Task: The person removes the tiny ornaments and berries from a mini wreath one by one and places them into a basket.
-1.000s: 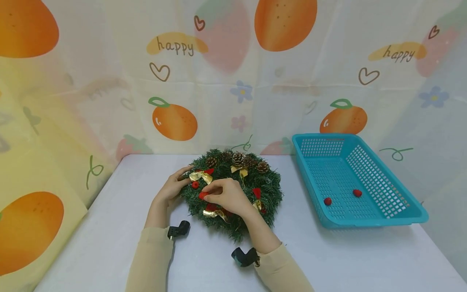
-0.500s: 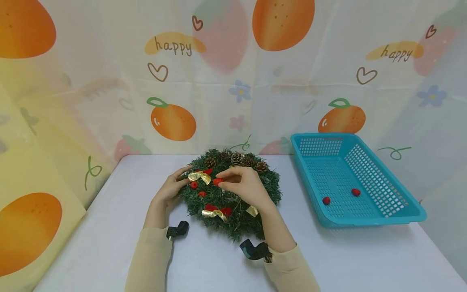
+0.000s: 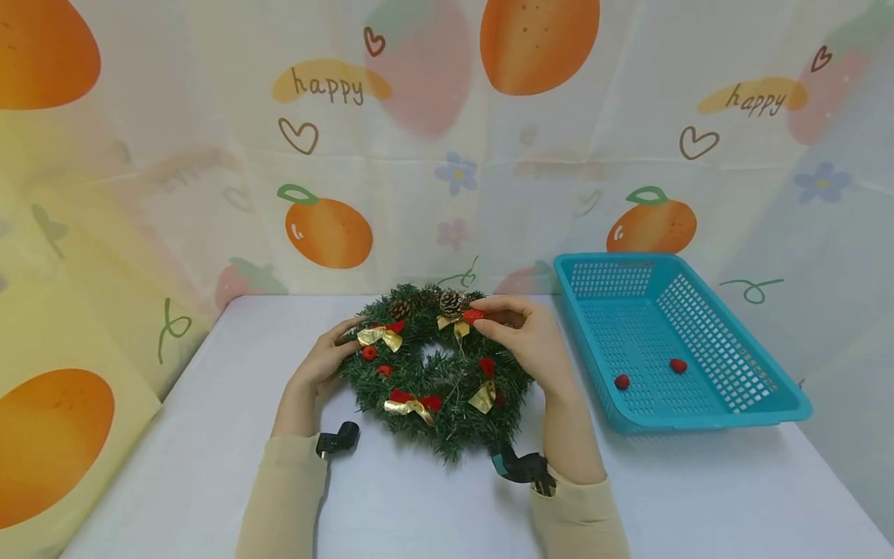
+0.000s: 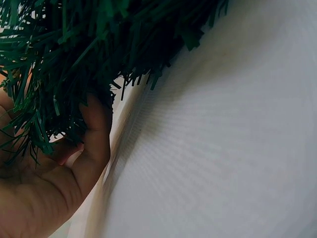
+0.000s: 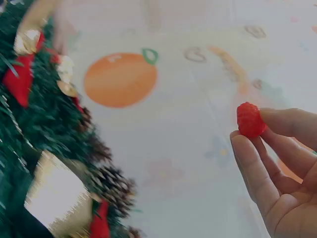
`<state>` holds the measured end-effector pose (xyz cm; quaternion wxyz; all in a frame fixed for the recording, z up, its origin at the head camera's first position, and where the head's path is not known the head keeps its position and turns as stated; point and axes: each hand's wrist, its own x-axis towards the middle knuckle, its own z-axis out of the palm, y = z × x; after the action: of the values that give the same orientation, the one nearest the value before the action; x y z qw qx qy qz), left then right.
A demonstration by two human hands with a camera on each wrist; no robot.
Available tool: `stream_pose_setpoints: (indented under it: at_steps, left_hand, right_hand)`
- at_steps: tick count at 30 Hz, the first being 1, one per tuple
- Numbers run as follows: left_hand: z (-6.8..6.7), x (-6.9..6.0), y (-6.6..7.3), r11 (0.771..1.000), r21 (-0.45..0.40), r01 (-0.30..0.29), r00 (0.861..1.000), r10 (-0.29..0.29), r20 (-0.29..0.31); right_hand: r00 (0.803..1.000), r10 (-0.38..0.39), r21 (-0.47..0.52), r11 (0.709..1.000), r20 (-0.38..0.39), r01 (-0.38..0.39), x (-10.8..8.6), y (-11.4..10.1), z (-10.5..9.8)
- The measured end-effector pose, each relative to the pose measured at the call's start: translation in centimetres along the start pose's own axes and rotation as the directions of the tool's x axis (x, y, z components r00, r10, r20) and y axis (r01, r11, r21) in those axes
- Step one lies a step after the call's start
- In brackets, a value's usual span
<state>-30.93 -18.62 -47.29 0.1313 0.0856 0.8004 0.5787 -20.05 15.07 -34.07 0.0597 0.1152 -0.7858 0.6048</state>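
A green wreath (image 3: 447,431) with pine cones and red-and-gold bows lies on the table. My left hand (image 3: 323,363) holds its left edge, and in the left wrist view the fingers (image 4: 96,134) curl around the greenery. Between thumb and fingers my right hand (image 3: 534,341) pinches a red raspberry (image 5: 250,120), raised over the wreath's back right part. Two more red berries, a left one (image 3: 369,352) and a right one (image 3: 385,371), sit on the wreath's left side.
A blue perforated basket (image 3: 705,425) stands at the right of the table. Inside it lie two raspberries, one near the left wall (image 3: 622,381) and a second raspberry (image 3: 678,365) farther right. A fruit-printed cloth (image 3: 391,194) hangs behind the white table (image 3: 419,512).
My right hand has lifted the raspberry off the wreath's left side and carried it right and back. A red berry shows where the hand was. The left hand stays on the wreath.
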Motion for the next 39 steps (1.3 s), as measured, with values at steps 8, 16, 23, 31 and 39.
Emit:
stream_pose_setpoints:
  at_steps: [8,16,23,31,39]
  left_hand:
    - [0.0,0.0,0.1,1.0,-0.013,0.014,1.0,-0.014,0.003]
    - [0.0,-0.1,0.2,1.0,0.027,-0.012,1.0,0.012,0.012]
    - [-0.1,-0.1,0.3,0.999,0.031,-0.016,1.0,0.016,0.003]
    - [-0.2,-0.1,0.3,0.999,0.051,-0.006,1.0,0.006,0.0]
    - [-0.1,0.0,0.3,0.999,0.05,0.003,1.0,-0.003,-0.004]
  right_hand:
    - [0.992,-0.008,0.028,1.0,-0.129,0.011,-0.9,-0.1,-3.1]
    - [0.968,0.0,0.121,0.992,-0.251,0.031,-1.8,0.6,-5.7]
    - [0.911,0.066,0.238,0.971,-0.406,0.035,-2.6,0.9,-8.2]
    - [0.811,0.252,0.361,0.931,-0.529,-0.053,-3.4,1.5,-10.4]
    - [0.732,0.359,0.49,0.871,-0.579,-0.04,-3.5,2.8,-11.8]
